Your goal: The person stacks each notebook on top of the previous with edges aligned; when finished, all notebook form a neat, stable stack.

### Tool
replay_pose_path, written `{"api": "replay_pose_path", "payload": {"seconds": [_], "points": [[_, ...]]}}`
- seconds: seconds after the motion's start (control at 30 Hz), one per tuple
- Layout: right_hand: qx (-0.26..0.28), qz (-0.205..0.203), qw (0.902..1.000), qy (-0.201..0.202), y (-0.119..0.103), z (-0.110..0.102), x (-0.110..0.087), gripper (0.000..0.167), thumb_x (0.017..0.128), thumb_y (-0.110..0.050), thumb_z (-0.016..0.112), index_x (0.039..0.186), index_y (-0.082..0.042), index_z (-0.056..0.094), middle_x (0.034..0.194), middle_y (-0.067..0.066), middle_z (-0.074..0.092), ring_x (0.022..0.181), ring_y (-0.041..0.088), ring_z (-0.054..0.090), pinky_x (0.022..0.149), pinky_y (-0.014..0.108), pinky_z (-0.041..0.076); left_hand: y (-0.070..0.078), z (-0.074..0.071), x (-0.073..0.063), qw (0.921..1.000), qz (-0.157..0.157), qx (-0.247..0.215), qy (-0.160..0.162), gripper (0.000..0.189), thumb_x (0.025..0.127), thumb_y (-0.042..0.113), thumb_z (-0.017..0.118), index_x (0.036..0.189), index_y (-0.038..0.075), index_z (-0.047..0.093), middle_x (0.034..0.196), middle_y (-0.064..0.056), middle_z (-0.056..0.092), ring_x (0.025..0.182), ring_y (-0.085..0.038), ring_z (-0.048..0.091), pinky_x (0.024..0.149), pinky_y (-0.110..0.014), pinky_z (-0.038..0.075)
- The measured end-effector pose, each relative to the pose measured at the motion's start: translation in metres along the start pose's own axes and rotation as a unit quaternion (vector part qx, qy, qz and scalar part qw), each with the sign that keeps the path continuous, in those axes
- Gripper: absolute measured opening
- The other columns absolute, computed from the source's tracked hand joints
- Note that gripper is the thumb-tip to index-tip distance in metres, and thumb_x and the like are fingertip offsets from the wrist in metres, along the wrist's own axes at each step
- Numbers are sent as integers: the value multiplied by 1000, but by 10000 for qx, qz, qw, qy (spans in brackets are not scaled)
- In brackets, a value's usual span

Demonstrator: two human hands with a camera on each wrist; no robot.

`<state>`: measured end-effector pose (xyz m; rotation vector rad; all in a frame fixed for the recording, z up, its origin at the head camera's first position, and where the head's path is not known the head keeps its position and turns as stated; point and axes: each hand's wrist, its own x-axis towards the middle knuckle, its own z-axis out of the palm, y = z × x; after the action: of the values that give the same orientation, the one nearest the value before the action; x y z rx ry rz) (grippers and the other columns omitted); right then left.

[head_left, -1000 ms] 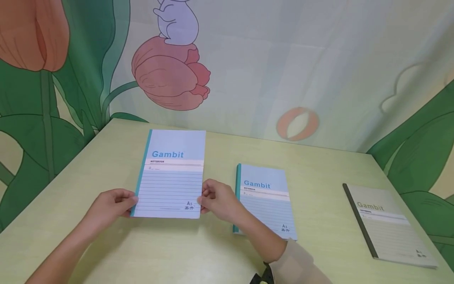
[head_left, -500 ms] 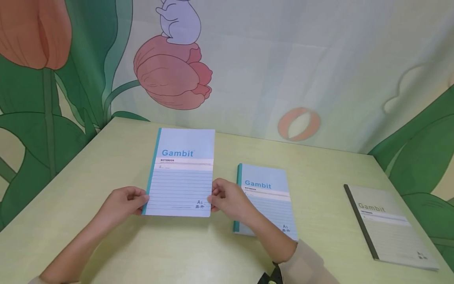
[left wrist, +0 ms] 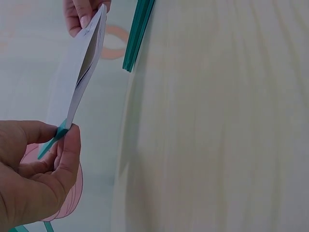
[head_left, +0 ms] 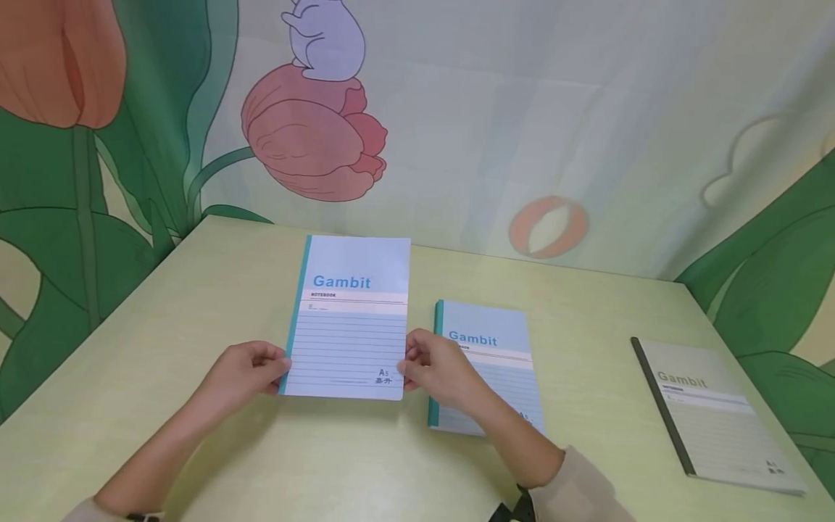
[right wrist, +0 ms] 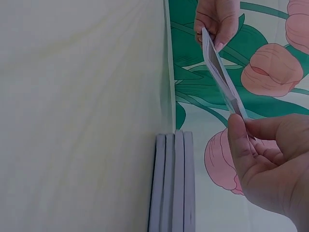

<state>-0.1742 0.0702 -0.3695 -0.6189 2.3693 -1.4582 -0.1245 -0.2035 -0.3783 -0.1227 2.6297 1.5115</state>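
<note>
A light blue Gambit notebook (head_left: pixel 349 319) with a teal spine is held up above the table, its cover facing me. My left hand (head_left: pixel 244 370) pinches the lower part of its spine between thumb and fingers. At the opposite edge, near the lower corner, my right hand (head_left: pixel 440 366) pinches it the same way. In the left wrist view the notebook (left wrist: pixel 79 72) is seen edge-on, its pages slightly parted. Just right of it, partly behind my right hand and forearm, a stack of matching blue notebooks (head_left: pixel 492 377) lies on the table.
A grey Gambit notebook (head_left: pixel 717 413) with a dark spine lies at the right side of the pale wooden table (head_left: pixel 339 464). Behind the table hangs a curtain (head_left: pixel 457 130) printed with tulips and leaves.
Both hands have carried the held notebook to the right, closer to the blue stack. The stack and the grey notebook have stayed put.
</note>
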Motion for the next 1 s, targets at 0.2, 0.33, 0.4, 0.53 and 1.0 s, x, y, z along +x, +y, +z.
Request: {"api": "replay_pose_path", "payload": {"seconds": [0.2, 0.33, 0.4, 0.53, 1.0], "points": [[-92, -3, 10000, 18, 3, -5, -4, 8, 88, 5, 56, 95, 2, 53, 82, 10, 55, 72, 18, 63, 65, 36, 55, 3, 6, 1, 10000, 20, -15, -25, 28, 91, 11, 57, 106, -13, 55, 90, -16, 63, 69, -20, 59, 66, -32, 53], [-179, 9, 9998, 70, 5, -9, -7, 8, 87, 5, 57, 94, 2, 53, 82, 9, 56, 71, 18, 62, 65, 38, 55, 6, 11, 2, 9999, 37, -84, -55, 25, 91, 9, 56, 104, -13, 56, 89, -15, 63, 69, -20, 59, 66, -32, 53], [-222, 15, 9997, 96, 6, -11, -8, 8, 88, 4, 57, 94, 1, 53, 82, 9, 56, 69, 18, 62, 65, 38, 55, 7, 13, 3, 9999, 58, -103, -67, 24, 91, 8, 56, 103, -13, 57, 89, -15, 63, 69, -20, 59, 66, -32, 53], [-294, -27, 9995, 137, 8, -15, -12, 9, 88, 4, 57, 95, 2, 53, 82, 9, 57, 69, 17, 63, 64, 35, 55, 11, 17, 4, 9998, 102, -157, -72, 23, 90, 7, 56, 103, -13, 57, 88, -15, 63, 69, -20, 59, 66, -32, 53], [-258, -10, 9992, 308, 15, -30, -22, 9, 87, 6, 58, 95, 3, 54, 83, 10, 58, 67, 19, 61, 62, 31, 55, 21, 32, 10, 9991, 245, -336, -115, 21, 89, 6, 56, 100, -12, 58, 86, -14, 64, 67, -20, 60, 65, -34, 53]]}}
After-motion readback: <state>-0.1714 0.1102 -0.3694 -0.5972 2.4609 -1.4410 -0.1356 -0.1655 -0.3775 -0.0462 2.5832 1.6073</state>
